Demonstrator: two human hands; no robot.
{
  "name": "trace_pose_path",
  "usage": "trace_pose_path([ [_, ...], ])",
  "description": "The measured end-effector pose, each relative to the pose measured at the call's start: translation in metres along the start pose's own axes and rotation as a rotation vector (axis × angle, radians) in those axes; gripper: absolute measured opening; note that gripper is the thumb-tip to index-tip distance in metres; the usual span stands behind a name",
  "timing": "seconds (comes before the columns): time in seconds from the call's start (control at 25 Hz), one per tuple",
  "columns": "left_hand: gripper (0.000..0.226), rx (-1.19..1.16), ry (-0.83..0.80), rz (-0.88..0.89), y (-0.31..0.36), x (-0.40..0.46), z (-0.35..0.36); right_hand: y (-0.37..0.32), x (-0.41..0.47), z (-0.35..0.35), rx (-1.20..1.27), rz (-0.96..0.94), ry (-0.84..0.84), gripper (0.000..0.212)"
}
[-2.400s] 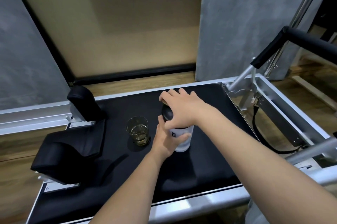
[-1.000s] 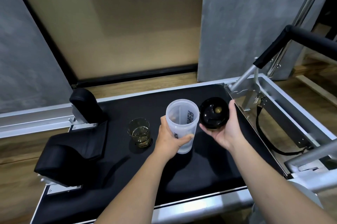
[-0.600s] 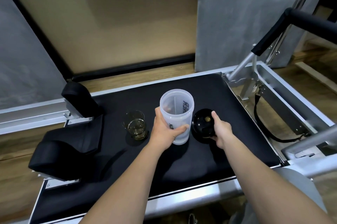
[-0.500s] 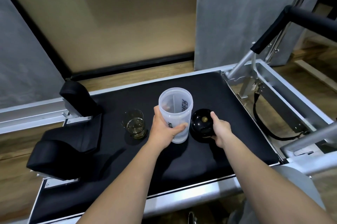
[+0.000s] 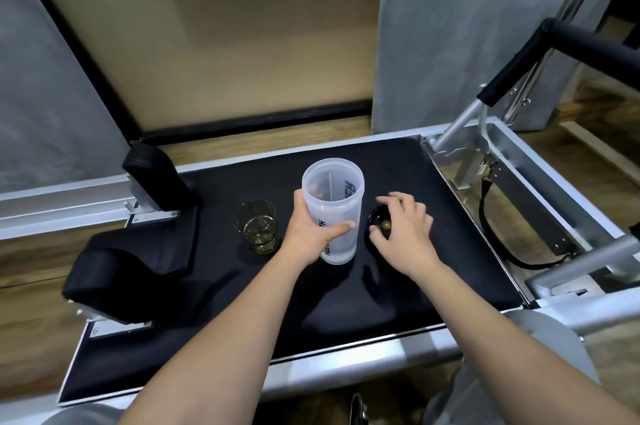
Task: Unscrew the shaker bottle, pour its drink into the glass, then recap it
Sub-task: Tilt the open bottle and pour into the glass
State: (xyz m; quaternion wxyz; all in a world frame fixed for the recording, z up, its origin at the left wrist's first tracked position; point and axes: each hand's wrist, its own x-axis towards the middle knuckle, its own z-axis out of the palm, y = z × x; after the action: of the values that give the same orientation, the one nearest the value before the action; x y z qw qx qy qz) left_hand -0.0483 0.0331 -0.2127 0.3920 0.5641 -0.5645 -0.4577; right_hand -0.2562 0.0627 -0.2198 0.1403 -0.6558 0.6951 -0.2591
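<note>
The shaker bottle (image 5: 333, 213) stands uncapped and upright near the middle of the black padded platform (image 5: 346, 303), with the left hand (image 5: 309, 234) wrapped around its lower half, thumb across the front. Just right of it the black lid (image 5: 377, 222) lies on the pad (underside up), and the right hand (image 5: 403, 229) hovers over it with fingers spread and loosely curled, gripping nothing. The glass (image 5: 259, 226), holding a little yellowish drink, sits just left of the bottle.

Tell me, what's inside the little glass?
The glass holds a bit of yellowish drink at the bottom. Nothing covers it, and the rest looks empty.
</note>
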Motion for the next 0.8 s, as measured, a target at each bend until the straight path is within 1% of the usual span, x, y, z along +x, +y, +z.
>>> trace_pose_path([
  [0.04, 0.084, -0.023, 0.009, -0.010, 0.003, -0.001, -0.001, -0.008, -0.003, -0.001, 0.060, -0.087, -0.095, 0.070],
  [0.08, 0.084, -0.055, 0.027, -0.018, 0.006, -0.003, -0.002, -0.017, -0.007, -0.002, 0.141, -0.122, -0.197, 0.081],
  [0.16, 0.084, -0.132, 0.069, -0.033, 0.011, -0.009, -0.004, -0.032, -0.010, -0.002, 0.330, -0.100, -0.334, 0.097],
  [0.24, 0.082, -0.189, 0.081, -0.053, 0.016, -0.016, -0.005, -0.040, -0.013, 0.000, 0.468, -0.052, -0.353, 0.102],
  [0.32, 0.076, -0.230, 0.085, -0.080, 0.021, -0.022, -0.009, -0.046, -0.017, 0.005, 0.549, -0.030, -0.332, 0.100],
  [0.36, 0.074, -0.267, 0.085, -0.096, 0.023, -0.025, -0.011, -0.047, -0.020, 0.009, 0.574, -0.025, -0.319, 0.103],
  [0.44, 0.075, -0.352, 0.087, -0.132, 0.026, -0.032, -0.015, -0.048, -0.026, 0.015, 0.595, -0.021, -0.294, 0.108],
  [0.52, 0.076, -0.398, 0.082, -0.180, 0.025, -0.038, -0.018, -0.048, -0.029, 0.019, 0.573, -0.021, -0.296, 0.109],
  [0.6, 0.074, -0.419, 0.088, -0.240, 0.023, -0.044, -0.021, -0.050, -0.030, 0.019, 0.518, -0.019, -0.319, 0.106],
  [0.68, 0.074, -0.428, 0.102, -0.285, 0.020, -0.049, -0.025, -0.054, -0.030, 0.020, 0.473, -0.033, -0.359, 0.107],
  [0.8, 0.080, -0.426, 0.113, -0.324, 0.013, -0.056, -0.030, -0.059, -0.031, 0.023, 0.438, -0.053, -0.416, 0.111],
])
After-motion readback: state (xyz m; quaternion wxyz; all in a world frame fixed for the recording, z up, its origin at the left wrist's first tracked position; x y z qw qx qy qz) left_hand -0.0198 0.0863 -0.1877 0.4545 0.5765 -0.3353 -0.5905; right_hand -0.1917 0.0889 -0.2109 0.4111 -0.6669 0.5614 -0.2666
